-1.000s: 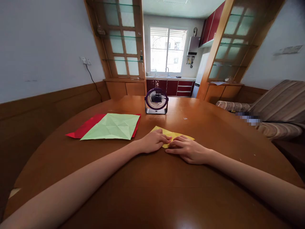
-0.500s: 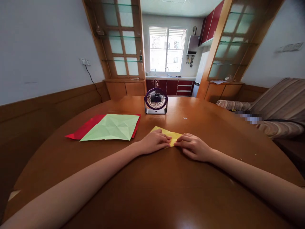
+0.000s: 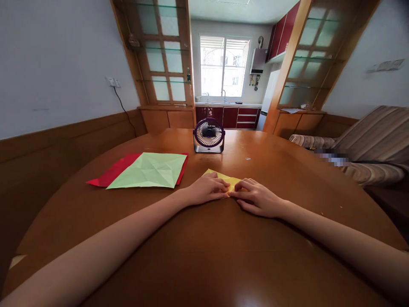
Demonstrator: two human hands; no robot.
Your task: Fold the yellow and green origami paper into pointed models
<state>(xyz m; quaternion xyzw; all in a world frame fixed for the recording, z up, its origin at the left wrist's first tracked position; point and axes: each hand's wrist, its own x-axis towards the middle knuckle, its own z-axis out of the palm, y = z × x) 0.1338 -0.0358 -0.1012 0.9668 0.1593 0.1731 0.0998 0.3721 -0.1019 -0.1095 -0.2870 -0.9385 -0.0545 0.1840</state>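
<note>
Two bare forearms reach in from the near edge of the round wooden worktop [image 3: 204,264] and meet close to its middle. At the end of the one coming from 7 o'clock, the left hand [image 3: 206,190] lies palm down with its fingers [image 3: 220,184] loosely curled and pressed flat onto a piece of yellow paper [image 3: 230,181]. From 4 o'clock comes the right hand [image 3: 258,199], also palm down, its fingers [image 3: 244,186] bent and resting on the same sheet, so that the fingertips of both hands almost touch. Neither hand pinches or lifts the paper; both simply press it against the wood. Only a small strip of the yellow paper shows between and just beyond the fingertips, pointing toward 11 o'clock, and how it is folded under the hands cannot be told.

Off to 10 o'clock of the hands, well apart from them, a creased light green sheet [image 3: 150,170] lies flat on top of a red sheet [image 3: 110,175], whose edges stick out at the left and along the right side. Farther on at 12 o'clock, a small purple desk fan [image 3: 208,135] stands upright, its grille facing the person. Past the far edge of the worktop, at 2 o'clock, is a striped sofa [image 3: 373,149], and straight ahead at 12 o'clock a bright kitchen window [image 3: 224,67] is seen between wooden glass-paned partitions.
</note>
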